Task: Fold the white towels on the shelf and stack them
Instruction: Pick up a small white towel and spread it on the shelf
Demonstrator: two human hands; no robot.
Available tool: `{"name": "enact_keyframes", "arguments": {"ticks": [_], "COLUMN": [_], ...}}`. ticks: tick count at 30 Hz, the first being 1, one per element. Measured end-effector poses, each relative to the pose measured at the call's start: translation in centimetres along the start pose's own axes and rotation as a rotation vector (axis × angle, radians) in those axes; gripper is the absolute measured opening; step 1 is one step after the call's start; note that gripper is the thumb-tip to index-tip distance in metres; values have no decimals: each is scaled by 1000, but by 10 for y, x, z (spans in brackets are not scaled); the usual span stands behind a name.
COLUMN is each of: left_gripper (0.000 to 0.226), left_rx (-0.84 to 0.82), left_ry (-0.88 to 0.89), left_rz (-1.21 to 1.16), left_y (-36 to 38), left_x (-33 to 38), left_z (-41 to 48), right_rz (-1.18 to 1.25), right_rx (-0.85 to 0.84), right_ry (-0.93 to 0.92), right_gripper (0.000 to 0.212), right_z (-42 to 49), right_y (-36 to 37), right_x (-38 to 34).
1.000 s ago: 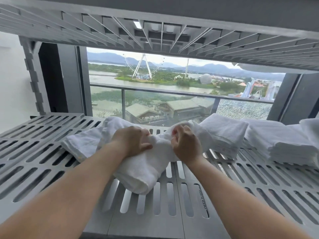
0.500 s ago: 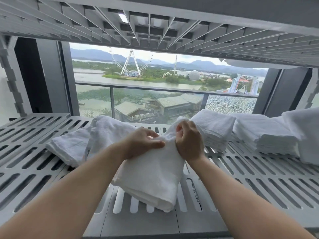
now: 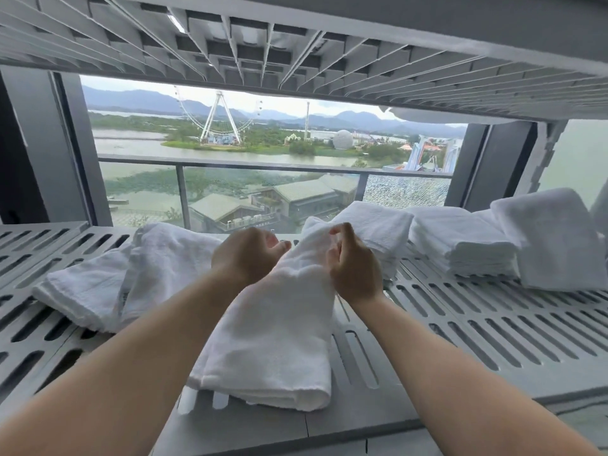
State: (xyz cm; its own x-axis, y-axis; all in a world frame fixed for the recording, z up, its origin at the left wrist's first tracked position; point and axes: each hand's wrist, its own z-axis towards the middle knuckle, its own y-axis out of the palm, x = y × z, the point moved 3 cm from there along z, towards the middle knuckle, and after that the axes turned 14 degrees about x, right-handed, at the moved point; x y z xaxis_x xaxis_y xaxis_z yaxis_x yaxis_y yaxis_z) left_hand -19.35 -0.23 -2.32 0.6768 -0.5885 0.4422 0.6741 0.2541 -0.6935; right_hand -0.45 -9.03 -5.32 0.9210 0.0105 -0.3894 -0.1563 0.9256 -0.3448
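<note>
A white towel [image 3: 273, 343], folded into a long strip, runs from the front edge of the grey slotted shelf [image 3: 493, 327] up to my hands. My right hand [image 3: 353, 263] pinches its raised far end. My left hand [image 3: 248, 255] hovers just left of that end, fingers loosely curled with nothing between them, fingertips at the towel's edge. Two loose, crumpled white towels [image 3: 164, 261] lie on the shelf at the left. Folded white towels sit at the right: a stack [image 3: 375, 230] behind my right hand, a second stack [image 3: 460, 246], and a thicker one [image 3: 556, 238].
The underside of a ribbed upper shelf [image 3: 296, 44] hangs low overhead. A window with a balcony railing [image 3: 263, 167] lies behind the shelf. Dark frame posts stand at the left and right. Bare slotted shelf shows at the front right.
The towel has been drawn toward the front edge and now hangs longer. My left hand has let go of its end, while my right hand keeps its pinch.
</note>
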Motion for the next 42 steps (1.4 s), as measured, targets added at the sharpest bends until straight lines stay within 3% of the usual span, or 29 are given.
{"name": "enact_keyframes", "arguments": {"ticks": [3,10,22,27,31,37,42], "left_gripper": [34,26,17,36,43,45,58], "left_rx": [80,139,54,21,-21,-53,-118], "left_ry": [26,223,316,425,406,393,403], "left_rz": [-33,-85,-111,-47,-38,-16,-12], "left_y": [5,35,172,241,284,321,342], "left_x": [25,99,287,382,426,459,475], "left_z": [6,14,26,31,33,43,50], "right_rz": [-44,-151,-238,-381,-477,-484,-594], "right_rx": [40,90,180,200,228,266,86], "right_ry": [34,27,88,77,52,272,411], "right_gripper": [24,7,36,24,17,50,51], "right_z": [6,26,80,109,128,148,149], "right_y": [-13,-48,-162,-210,-239,-261,-259], "right_x": [14,68,274,370,419,462,490]}}
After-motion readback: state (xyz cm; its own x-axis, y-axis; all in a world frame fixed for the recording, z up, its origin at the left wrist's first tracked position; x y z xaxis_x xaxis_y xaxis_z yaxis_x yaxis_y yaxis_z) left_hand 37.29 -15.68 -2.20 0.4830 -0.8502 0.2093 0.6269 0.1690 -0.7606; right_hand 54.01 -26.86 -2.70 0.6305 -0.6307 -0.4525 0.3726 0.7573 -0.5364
